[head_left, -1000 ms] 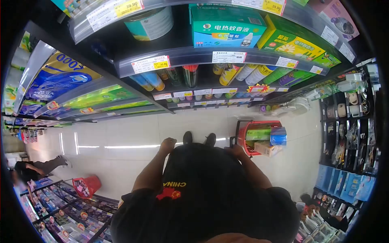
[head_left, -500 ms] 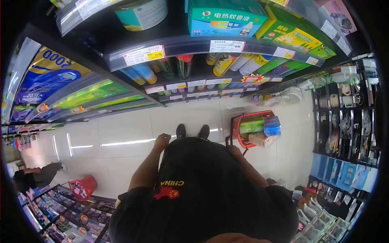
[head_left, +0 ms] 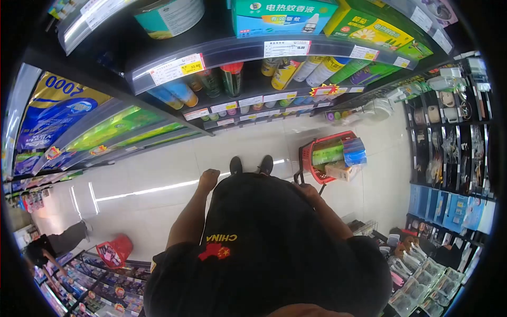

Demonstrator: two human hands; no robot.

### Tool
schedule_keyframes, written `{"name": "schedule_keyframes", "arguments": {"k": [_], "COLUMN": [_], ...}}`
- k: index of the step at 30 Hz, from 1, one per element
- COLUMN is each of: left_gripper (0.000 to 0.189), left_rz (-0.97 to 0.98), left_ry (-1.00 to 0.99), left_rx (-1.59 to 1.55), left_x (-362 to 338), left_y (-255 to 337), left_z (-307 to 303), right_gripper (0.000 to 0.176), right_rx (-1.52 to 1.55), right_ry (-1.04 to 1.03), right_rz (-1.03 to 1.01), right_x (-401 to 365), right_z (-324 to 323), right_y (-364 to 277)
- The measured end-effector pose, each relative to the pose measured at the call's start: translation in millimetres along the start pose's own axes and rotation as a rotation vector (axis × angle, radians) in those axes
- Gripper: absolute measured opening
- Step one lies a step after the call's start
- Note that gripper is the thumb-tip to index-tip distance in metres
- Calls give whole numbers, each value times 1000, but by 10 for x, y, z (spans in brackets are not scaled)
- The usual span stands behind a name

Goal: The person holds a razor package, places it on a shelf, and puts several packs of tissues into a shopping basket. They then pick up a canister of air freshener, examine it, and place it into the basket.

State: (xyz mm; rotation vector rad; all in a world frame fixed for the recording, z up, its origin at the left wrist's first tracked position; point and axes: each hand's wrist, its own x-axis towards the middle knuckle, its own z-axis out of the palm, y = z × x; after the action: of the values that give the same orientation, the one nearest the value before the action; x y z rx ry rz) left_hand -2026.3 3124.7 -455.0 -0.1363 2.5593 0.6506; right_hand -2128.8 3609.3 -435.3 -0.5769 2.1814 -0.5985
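My right hand point(head_left: 309, 190) is wrapped round the dark handle of a red shopping basket point(head_left: 308, 164), low at my right side. In the basket lie a green pack point(head_left: 327, 153), a blue pack point(head_left: 354, 151) and a pale box point(head_left: 340, 170). My left hand point(head_left: 209, 178) hangs by my left side with its fingers curled in, and I see nothing in it. It is nearest to my dark shirt point(head_left: 253, 211) and apart from the shelves.
Ahead stands a shelf with a teal box point(head_left: 285, 18), a yellow-green box point(head_left: 369, 29) and spray cans point(head_left: 327, 71). Blue packs point(head_left: 58, 113) fill the left shelf. Behind left are a person point(head_left: 53, 245) and another red basket point(head_left: 115, 251). Goods racks point(head_left: 449, 148) line the right.
The view has turned slightly, so the shelves sit a little further left. The person behind left now stretches an arm toward the rack. My hands keep nearly the same pose.
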Motion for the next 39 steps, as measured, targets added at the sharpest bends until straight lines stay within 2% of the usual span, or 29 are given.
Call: {"name": "schedule_keyframes", "arguments": {"k": [2,4,6,8,10,12,13,15,18,19,21,24,25,26,27,30,33,36,37,39], "left_gripper": [21,19,18,18,18,19,19,19,19,13,24,22,13,16,27,31,33,38,40,40], "left_rz": [-45,-63,-49,13,49,57,73,98,119,131,160,193,124,56,-12,-46,-108,-130,-233,-228], "left_ry": [55,54,-2,-15,-16,-5,6,32,123,191,328,268,178,87,-3,83,81,92,102,114], "left_rx": [-62,-71,-26,54,81,54,55,56,59,20,-59,41,13,-15,-43,-176,-226,-229,-323,-354], "left_x": [41,27,-52,-49,-65,-85,-79,-60,-1,48,142,53,49,46,48,51,84,69,68,51], "left_y": [-194,-229,-122,-199,-240,-274,-265,-253,-322,-411,-552,-337,-326,-315,-313,-515,-624,-510,-468,-398], "left_z": [273,311,123,164,167,162,134,85,183,303,486,178,137,96,76,364,538,410,382,278], "right_gripper": [70,71,72,72,71,69,67,57,51,48,46,43,42,42,41,41,42,45,45,46], "right_rx": [30,244,495,782,645,589,602,752,785,790,757,684,656,633,611,542,448,318,265,192], "right_ry": [-53,-104,-110,-71,42,119,141,148,207,217,190,179,179,189,198,199,202,173,166,155], "right_rz": [-51,82,316,652,424,322,334,503,586,607,623,555,516,471,426,364,328,297,284,266], "right_x": [-48,-19,-30,-91,-71,-39,5,56,195,219,260,279,269,260,247,251,299,361,388,445], "right_z": [77,468,469,135,138,145,39,-299,-302,-335,-327,-275,-255,-240,-231,-211,-186,-179,-169,-110], "right_y": [126,505,430,-99,-101,-113,-240,-644,-688,-746,-755,-712,-704,-692,-682,-631,-613,-560,-520,-387]}}
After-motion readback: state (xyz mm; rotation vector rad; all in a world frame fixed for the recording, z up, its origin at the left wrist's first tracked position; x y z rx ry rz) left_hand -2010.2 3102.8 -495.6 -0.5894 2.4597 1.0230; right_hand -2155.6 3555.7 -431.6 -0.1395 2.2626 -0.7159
